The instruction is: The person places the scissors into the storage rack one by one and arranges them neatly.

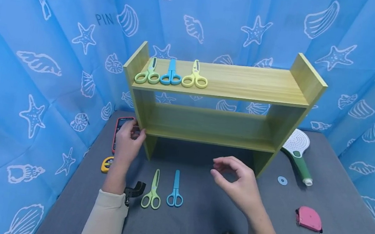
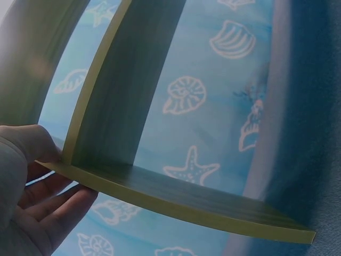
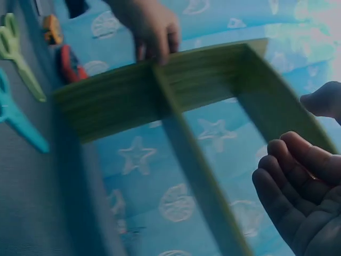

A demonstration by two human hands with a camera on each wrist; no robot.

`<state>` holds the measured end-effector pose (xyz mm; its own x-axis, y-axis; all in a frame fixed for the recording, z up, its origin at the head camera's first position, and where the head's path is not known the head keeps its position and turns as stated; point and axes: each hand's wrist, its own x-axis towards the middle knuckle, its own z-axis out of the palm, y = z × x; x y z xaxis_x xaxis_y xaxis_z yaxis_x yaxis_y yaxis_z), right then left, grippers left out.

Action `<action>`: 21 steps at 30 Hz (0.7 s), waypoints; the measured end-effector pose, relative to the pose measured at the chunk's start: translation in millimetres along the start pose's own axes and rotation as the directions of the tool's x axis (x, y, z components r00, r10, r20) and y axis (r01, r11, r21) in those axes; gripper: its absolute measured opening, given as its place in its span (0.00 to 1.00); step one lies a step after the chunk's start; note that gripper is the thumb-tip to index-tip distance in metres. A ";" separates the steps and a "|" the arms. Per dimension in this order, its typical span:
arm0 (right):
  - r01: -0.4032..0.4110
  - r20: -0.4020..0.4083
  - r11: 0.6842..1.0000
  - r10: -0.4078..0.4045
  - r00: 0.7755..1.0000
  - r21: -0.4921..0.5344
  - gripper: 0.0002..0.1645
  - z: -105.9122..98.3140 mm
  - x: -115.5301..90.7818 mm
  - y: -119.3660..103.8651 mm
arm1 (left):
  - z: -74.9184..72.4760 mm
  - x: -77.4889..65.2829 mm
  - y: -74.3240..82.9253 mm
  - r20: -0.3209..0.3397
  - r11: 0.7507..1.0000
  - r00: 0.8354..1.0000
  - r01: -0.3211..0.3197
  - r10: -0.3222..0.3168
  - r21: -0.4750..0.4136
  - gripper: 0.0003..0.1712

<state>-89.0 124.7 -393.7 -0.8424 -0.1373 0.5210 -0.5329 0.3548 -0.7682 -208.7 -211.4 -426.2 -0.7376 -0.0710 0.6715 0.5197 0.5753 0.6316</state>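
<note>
A two-tier wooden shelf (image 1: 247, 83) stands upright at the middle of the table. My left hand (image 1: 127, 143) grips its left side panel, with the thumb and the fingers on opposite faces of the board (image 2: 128, 194) in the left wrist view. In front of the shelf's right half, my right hand (image 1: 240, 184) hovers with loosely bent fingers and holds nothing. On the top board lie green scissors (image 1: 148, 74), blue scissors (image 1: 171, 75) and yellow scissors (image 1: 195, 77) in a row. Light green scissors (image 1: 152, 194) and blue scissors (image 1: 175, 193) lie on the table before the shelf.
Left of the shelf are a red-edged device (image 1: 114, 141), partly behind my hand, and a yellow tape measure (image 1: 107, 164). On the right lie a green-handled shower head (image 1: 299, 162), a grey washer (image 1: 282, 180) and a pink tape measure (image 1: 310, 218). A blue curtain (image 1: 220, 23) hangs behind.
</note>
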 end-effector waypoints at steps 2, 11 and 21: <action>-0.010 0.015 1.000 0.010 1.000 0.016 0.15 5.9 -4.6 7.7 | -0.4 0.4 0.1 0.000 1.000 1.000 0.001 -0.001 0.004 0.16; -0.047 0.102 0.998 0.044 0.994 0.032 0.16 40.9 -23.1 37.1 | 0.1 -0.4 -0.1 0.003 1.000 1.000 0.005 -0.005 -0.013 0.16; -0.177 0.261 0.984 0.179 0.949 -0.031 0.09 87.8 -34.2 61.3 | -0.7 -0.4 1.1 0.003 1.000 1.000 0.015 -0.015 -0.001 0.16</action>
<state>-99.8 70.0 -491.4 -0.9153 -0.3078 0.2598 -0.3727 0.4022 -0.8363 -207.5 -211.4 -425.5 -0.7466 -0.0770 0.6608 0.5090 0.5736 0.6418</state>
